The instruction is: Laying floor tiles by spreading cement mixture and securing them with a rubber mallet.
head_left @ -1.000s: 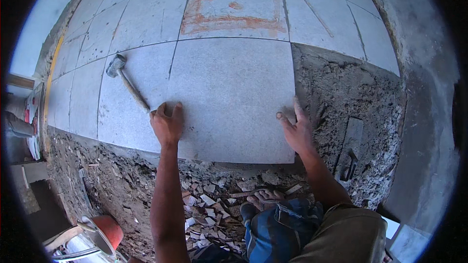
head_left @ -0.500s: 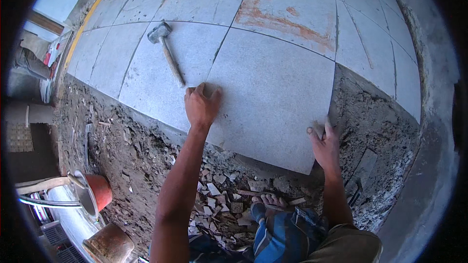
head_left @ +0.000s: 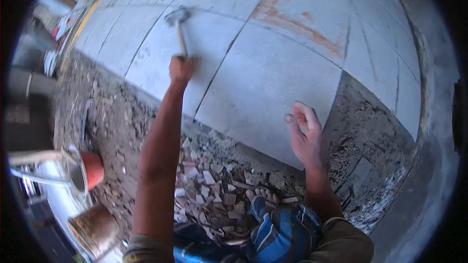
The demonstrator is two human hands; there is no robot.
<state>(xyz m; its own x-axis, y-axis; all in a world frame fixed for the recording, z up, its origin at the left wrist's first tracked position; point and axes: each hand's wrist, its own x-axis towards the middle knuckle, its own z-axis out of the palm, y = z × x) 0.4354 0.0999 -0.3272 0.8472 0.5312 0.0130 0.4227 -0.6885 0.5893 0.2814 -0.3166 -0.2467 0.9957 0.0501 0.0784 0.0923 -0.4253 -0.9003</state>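
Left hand (head_left: 182, 69) gripping a grey-headed, wooden-handled hammer (head_left: 182, 40), I should lift my empty, half-spread right hand (head_left: 306, 139) clear of the square, pale-grey tile (head_left: 263, 83).

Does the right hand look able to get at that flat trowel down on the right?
Most likely yes. The right hand looks empty over the pale tile, and the trowel lies on the rough mortar beside the right forearm, with nothing seen covering its blade.
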